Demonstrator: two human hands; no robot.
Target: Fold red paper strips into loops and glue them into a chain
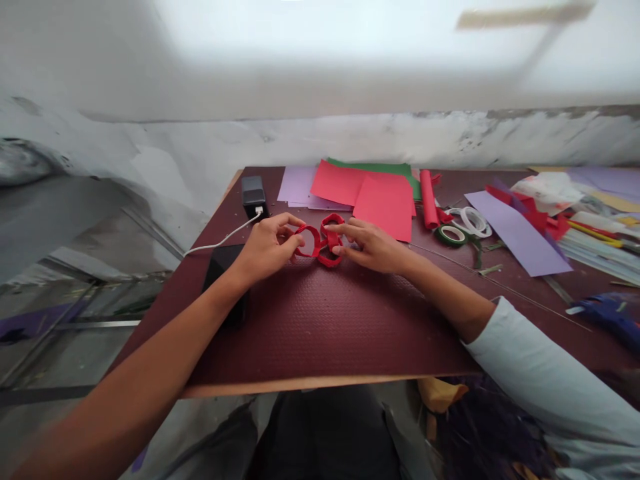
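Note:
A red looped paper piece (pixel 331 260) lies on the dark red table (pixel 320 333), with several rounded loops joined side by side. My left hand (pixel 270 247) pinches the left loop at its left edge between thumb and fingers. From the right, my right hand (pixel 373 245) reaches to the right loops; its thumb and index finger close on the middle part. Red sheets (pixel 385 207) lie just behind my right hand.
At the back left are a black power bank (pixel 253 191) with a white cable (pixel 225 240) and a dark phone (pixel 220 263). Rightward lie a red roll (pixel 429 200), green tape (pixel 451 235), a purple sheet (pixel 520 233), a thin wire and a blue glue gun (pixel 607 317).

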